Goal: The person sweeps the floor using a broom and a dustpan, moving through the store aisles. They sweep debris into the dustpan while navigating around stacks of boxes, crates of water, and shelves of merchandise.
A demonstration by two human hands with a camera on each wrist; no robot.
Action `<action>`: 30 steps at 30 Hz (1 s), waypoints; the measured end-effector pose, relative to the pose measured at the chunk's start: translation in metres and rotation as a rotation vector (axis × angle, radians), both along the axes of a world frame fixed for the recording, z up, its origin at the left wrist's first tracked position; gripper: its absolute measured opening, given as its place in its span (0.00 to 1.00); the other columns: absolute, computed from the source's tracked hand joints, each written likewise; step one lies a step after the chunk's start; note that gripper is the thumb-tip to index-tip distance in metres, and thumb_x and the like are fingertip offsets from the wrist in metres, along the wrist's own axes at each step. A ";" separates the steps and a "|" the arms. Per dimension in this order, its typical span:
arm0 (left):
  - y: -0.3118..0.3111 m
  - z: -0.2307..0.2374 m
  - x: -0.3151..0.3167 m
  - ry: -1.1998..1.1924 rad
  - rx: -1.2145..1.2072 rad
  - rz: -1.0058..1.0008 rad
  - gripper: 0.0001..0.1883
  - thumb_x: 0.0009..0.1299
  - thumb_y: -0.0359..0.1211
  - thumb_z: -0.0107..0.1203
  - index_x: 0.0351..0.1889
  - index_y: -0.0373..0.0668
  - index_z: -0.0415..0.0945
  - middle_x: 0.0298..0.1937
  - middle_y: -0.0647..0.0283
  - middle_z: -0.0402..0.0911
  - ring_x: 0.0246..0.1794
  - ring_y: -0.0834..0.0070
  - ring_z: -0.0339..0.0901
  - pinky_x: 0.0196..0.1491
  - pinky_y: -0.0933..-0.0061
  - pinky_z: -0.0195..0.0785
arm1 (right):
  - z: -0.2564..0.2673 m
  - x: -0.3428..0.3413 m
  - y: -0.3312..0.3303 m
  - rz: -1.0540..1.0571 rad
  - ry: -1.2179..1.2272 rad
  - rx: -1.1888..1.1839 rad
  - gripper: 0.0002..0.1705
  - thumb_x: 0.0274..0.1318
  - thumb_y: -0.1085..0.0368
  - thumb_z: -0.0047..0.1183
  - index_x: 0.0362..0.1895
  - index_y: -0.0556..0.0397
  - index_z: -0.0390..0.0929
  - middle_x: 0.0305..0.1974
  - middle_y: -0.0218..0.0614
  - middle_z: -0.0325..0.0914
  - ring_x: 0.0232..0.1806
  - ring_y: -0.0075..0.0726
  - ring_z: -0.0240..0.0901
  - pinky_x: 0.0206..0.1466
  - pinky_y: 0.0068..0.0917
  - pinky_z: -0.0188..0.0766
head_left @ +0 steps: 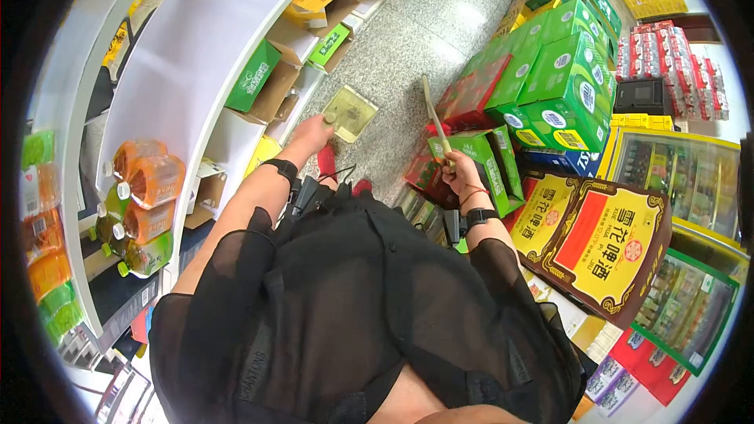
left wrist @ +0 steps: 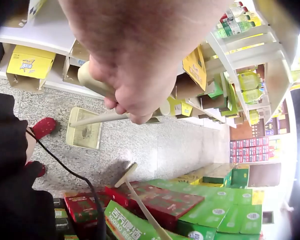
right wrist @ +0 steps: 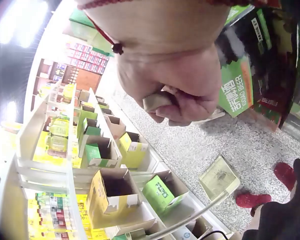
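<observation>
A pale yellow dustpan (head_left: 353, 113) lies near the floor at the centre of the head view; its long handle runs up to my left hand (head_left: 312, 135). In the left wrist view the left hand (left wrist: 132, 65) grips that handle (left wrist: 97, 119). My right hand (head_left: 463, 173) holds the pale stick of a broom (head_left: 437, 122), whose narrow head (left wrist: 126, 175) is by the red cartons in the left wrist view. The right hand (right wrist: 170, 85) has its fingers curled round the stick end in the right wrist view. Inside the dustpan (right wrist: 219, 178) are dark specks.
White shelves (head_left: 200, 55) with open cartons and bottles (head_left: 149, 180) run along the left. Stacked green beer cartons (head_left: 550, 78), red cartons (head_left: 479, 94) and a brown-yellow box (head_left: 609, 247) stand at the right. Speckled floor (head_left: 408, 39) lies between. Red shoes (left wrist: 44, 128) are beside the dustpan.
</observation>
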State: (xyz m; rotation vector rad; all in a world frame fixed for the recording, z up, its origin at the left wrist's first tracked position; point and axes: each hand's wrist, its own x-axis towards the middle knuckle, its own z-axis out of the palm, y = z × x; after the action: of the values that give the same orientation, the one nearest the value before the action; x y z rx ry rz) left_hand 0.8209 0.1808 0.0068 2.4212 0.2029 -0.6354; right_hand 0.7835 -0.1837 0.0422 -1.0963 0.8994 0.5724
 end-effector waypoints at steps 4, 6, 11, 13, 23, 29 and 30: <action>0.002 -0.016 0.038 0.021 -0.025 -0.068 0.20 0.56 0.42 0.51 0.45 0.43 0.72 0.41 0.48 0.76 0.44 0.52 0.73 0.46 0.58 0.66 | 0.005 0.028 0.021 0.148 -0.030 -0.022 0.01 0.51 0.69 0.46 0.29 0.49 0.67 0.19 0.26 0.62 0.12 0.20 0.54 0.11 0.18 0.45; 0.005 -0.025 0.055 0.026 -0.041 -0.074 0.20 0.56 0.42 0.51 0.45 0.42 0.72 0.42 0.48 0.76 0.44 0.53 0.73 0.47 0.59 0.66 | 0.007 0.036 0.031 0.181 -0.034 -0.022 0.02 0.49 0.70 0.46 0.30 0.50 0.68 0.19 0.26 0.62 0.12 0.20 0.54 0.10 0.19 0.44; 0.020 -0.015 0.102 0.019 -0.058 -0.116 0.20 0.56 0.40 0.52 0.46 0.42 0.72 0.42 0.49 0.77 0.45 0.54 0.73 0.48 0.59 0.66 | 0.043 0.057 0.071 0.329 0.017 -0.059 0.13 0.48 0.70 0.46 0.41 0.53 0.71 0.19 0.23 0.62 0.11 0.17 0.51 0.11 0.16 0.45; 0.029 -0.034 0.119 0.031 -0.054 -0.152 0.21 0.56 0.40 0.53 0.46 0.43 0.72 0.43 0.49 0.76 0.45 0.54 0.73 0.48 0.59 0.66 | 0.051 0.066 0.081 0.342 0.030 -0.051 0.15 0.48 0.70 0.46 0.44 0.54 0.71 0.19 0.22 0.63 0.11 0.17 0.51 0.11 0.16 0.44; 0.057 -0.007 0.176 0.076 -0.043 -0.242 0.22 0.56 0.42 0.53 0.48 0.42 0.71 0.44 0.48 0.76 0.46 0.54 0.73 0.49 0.60 0.66 | 0.060 0.102 0.072 0.046 -0.018 0.052 0.20 0.48 0.69 0.43 0.50 0.54 0.68 0.20 0.23 0.63 0.12 0.14 0.48 0.13 0.14 0.43; 0.071 -0.019 0.191 0.036 -0.075 -0.190 0.22 0.56 0.42 0.53 0.46 0.41 0.72 0.44 0.48 0.76 0.46 0.55 0.73 0.48 0.61 0.66 | 0.048 0.140 0.044 0.009 -0.063 0.010 0.17 0.50 0.68 0.43 0.47 0.53 0.66 0.19 0.26 0.64 0.12 0.14 0.49 0.14 0.14 0.45; 0.072 -0.020 0.194 0.037 -0.074 -0.184 0.22 0.56 0.42 0.53 0.46 0.41 0.72 0.44 0.48 0.76 0.46 0.55 0.73 0.48 0.61 0.66 | 0.045 0.150 0.042 -0.003 -0.063 0.000 0.16 0.51 0.67 0.43 0.46 0.52 0.66 0.19 0.26 0.64 0.12 0.14 0.49 0.13 0.14 0.46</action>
State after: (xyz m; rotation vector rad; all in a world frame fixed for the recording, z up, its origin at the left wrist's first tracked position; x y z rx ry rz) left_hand 1.0146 0.2531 -0.0135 2.3749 -0.0287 -0.7560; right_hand 0.9334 -0.1417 0.0876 -1.1074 0.8462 0.5327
